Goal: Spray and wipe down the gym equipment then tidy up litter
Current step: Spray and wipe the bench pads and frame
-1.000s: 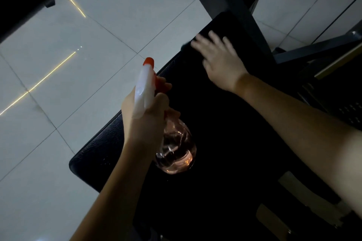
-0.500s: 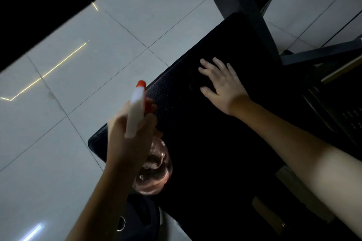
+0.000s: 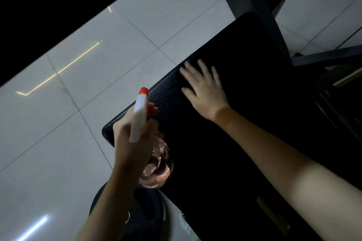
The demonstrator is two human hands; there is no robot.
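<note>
- Across the left side and the far upper right: pale, glossy floor tiles (image 3: 94, 143) with thin grout lines, in a dim room.
- Diagonally from bottom centre to upper right: black padded bench (image 3: 244, 127), pebbled grain visible along its left edge, the rest of the top lost in shadow.
- Upper left corner: flat black band (image 3: 49, 2), too dark to identify.
- Beyond the bench's far end: dark metal frame (image 3: 252, 6), with a sloping post and a crossbar to the right.
- Flat on the pad near its left edge: right hand (image 3: 203, 90), palm down, fingers straight and spread. Too dark to tell whether anything lies beneath.
- Over the pad's near left corner: left hand (image 3: 133, 143), fingers wrapped round the bottle's neck, forefinger at the orange trigger.
- In that grip: spray bottle (image 3: 139, 117), with a white head, an orange nozzle aimed along the bench, and a clear round body of pinkish liquid below the fist.
- On the tiles at left: thin yellow streak of reflected light (image 3: 64, 68).
</note>
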